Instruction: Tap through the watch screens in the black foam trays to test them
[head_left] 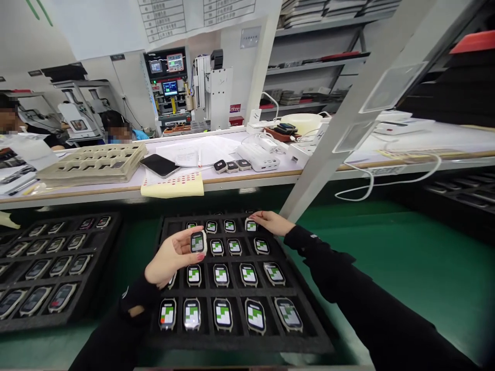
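Observation:
My left hand (176, 255) is closed around a smartwatch case (198, 242), its lit screen turned toward me, above the left part of a black foam tray (240, 344). Fingers and thumb pinch the case by its edges. At the tray's far right, my right hand (273, 222) has its fingers closed on another smartwatch case (251, 225), which shows a green and white screen and sits at its compartment. Rows of similar watch cases fill the tray, such as a watch with a patch of red (167, 314) at the near left.
A second foam tray (58, 268) of watches lies at the left. Behind, a raised shelf holds a phone (160, 165), a beige compartment tray (95, 164), small black watches (232, 166) and a white charging block (259, 157). A slanted metal post (348, 118) rises beyond my right hand.

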Demonstrator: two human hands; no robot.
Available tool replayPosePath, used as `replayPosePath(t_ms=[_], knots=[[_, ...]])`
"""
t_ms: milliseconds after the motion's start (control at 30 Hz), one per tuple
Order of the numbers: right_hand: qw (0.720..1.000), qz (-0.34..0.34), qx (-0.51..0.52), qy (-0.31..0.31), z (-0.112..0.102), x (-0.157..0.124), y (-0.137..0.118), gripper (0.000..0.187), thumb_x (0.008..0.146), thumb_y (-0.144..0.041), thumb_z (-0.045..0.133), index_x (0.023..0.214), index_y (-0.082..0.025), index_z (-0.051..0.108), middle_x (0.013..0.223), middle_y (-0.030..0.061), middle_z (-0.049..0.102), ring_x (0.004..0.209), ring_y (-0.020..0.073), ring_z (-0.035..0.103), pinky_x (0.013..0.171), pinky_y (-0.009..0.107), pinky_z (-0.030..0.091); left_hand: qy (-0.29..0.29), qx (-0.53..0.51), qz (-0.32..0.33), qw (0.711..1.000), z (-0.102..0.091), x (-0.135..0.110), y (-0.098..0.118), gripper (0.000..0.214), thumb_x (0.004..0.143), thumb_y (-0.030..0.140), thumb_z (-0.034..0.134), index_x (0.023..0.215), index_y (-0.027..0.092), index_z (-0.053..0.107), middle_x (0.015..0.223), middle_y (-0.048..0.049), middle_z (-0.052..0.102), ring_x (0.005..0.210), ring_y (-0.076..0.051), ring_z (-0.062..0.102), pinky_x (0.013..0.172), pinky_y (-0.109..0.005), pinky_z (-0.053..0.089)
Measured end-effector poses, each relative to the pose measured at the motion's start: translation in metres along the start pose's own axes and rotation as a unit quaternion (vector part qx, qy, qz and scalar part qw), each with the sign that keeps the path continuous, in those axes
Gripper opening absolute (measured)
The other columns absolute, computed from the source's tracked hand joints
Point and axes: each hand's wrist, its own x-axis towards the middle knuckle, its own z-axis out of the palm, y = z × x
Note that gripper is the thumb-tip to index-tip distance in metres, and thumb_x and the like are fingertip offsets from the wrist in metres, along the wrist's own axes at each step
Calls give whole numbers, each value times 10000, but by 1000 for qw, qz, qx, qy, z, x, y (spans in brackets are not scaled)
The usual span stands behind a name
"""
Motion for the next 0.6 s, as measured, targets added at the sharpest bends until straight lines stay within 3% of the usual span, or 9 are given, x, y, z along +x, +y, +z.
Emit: replayPosePath(t_ms=[133,233,333,467,533,600], knots=[[992,34,117,43,8,-6,-15,259,971,-400,551,912,-152,597,753,88,680,706,212,681,595,264,558,27,55,3,998,6,4,-4,706,719,333,812,1331,192,491,1142,-104,606,758,-118,593,533,-180,422],[977,46,205,22,21,-21,-38,316,1000,-462,463,1016,-157,543,836,131,683,691,220,689,482,248,526,43,77,12,996,10,4,-6,739,724,331,804,1363,226,447,1258,-105,529,790,-108,575,653,-213,480],[961,38,271,-51,38,-46,-67,361,995,-501,441,1029,-160,556,930,157,686,689,208,666,427,228,476,44,79,21,996,15,1,-4,713,753,326,776,1381,251,447,1308,-101,500,811,-108,566,682,-216,475],[904,-26,383,-187,62,-74,-96,391,800,-397,784,1064,-174,601,1068,123,671,665,138,601,491,198,470,75,77,44,993,21,0,2,625,783,336,745,1353,243,504,1160,-86,611,781,-132,595,573,-196,420],[898,-52,392,-191,72,-81,-105,461,723,-399,857,1048,-174,618,1035,101,672,615,113,561,459,183,430,99,74,55,991,23,1,3,544,817,377,704,1314,216,552,1020,-79,662,712,-131,594,529,-200,392],[901,-62,394,-169,79,-85,-110,493,732,-515,826,1021,-166,633,911,72,667,580,108,539,432,178,394,115,60,65,989,25,1,4,461,860,419,637,1263,198,596,1006,-86,673,670,-127,589,503,-205,377]])
